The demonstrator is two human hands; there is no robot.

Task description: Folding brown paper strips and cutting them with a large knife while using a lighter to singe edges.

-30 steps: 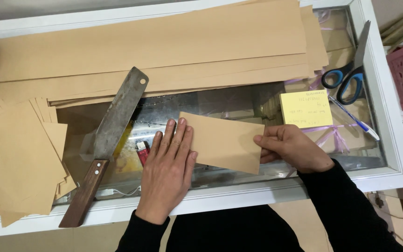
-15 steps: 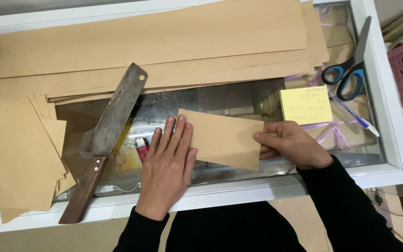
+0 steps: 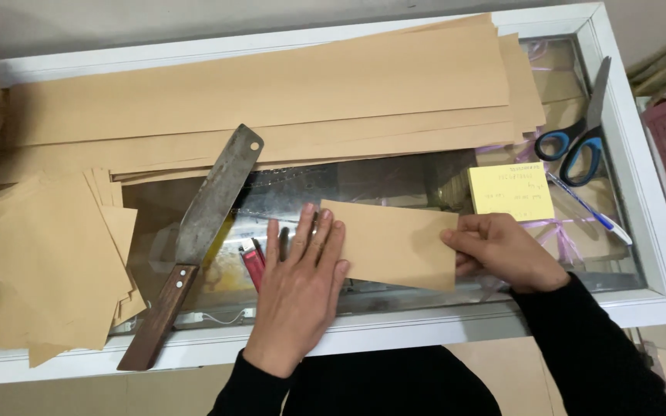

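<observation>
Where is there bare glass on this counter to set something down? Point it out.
One free patch: glass between the long paper strips, cleaver and brown paper piece. Crowded elsewhere: cut sheets left; yellow notepad, scissors, pen right; left hand and right hand in front.

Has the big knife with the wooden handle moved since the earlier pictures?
No. The knife lies at the same slant against the white frame, its handle beside the cut paper stack.

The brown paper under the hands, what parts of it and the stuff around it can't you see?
Head view only:
- Brown paper piece: its left end is hidden under the left hand; the right hand covers its right edge.
- Red things under the glass: partly behind the left hand, too small to identify.
- Yellow note pad: writing too small.
</observation>
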